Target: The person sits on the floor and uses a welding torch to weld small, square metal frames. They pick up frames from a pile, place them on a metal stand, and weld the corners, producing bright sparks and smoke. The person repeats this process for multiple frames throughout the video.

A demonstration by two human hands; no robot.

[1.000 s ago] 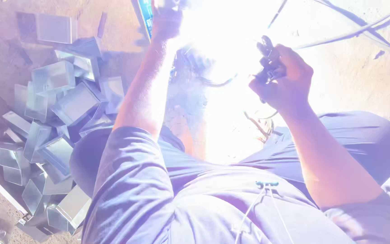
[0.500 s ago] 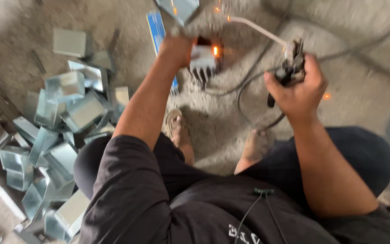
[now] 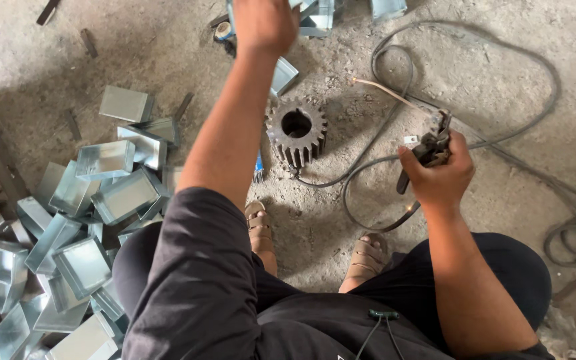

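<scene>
1. The right hand (image 3: 443, 175) is closed around a welding clamp (image 3: 433, 148), lifted off the floor at the right of the scene. The grip sits back on the handle, so the fingers are kept away from the hot end.
2. A thin welding rod (image 3: 388, 95) juts from the clamp toward the far left. Its tip glows faintly and points away from the body, held clear of every metal part.
3. The left hand (image 3: 265, 23) reaches to the far edge of the view, onto a folded metal piece (image 3: 315, 17) lying there. The back of the hand hides the fingers, so I cannot tell whether it grips the piece or only presses on it.
4. A heavy gear (image 3: 296, 131) lies flat on the concrete floor (image 3: 475, 73), just beyond the sandalled feet and between the two arms; it looks placed as a weight or a rest.
5. A black cable (image 3: 368, 193) runs from the clamp in loose loops across the floor, giving slack for the hand to move.
6. A pile of metal boxes (image 3: 81, 227) fills the left side, near the left arm, within easy reach.
</scene>
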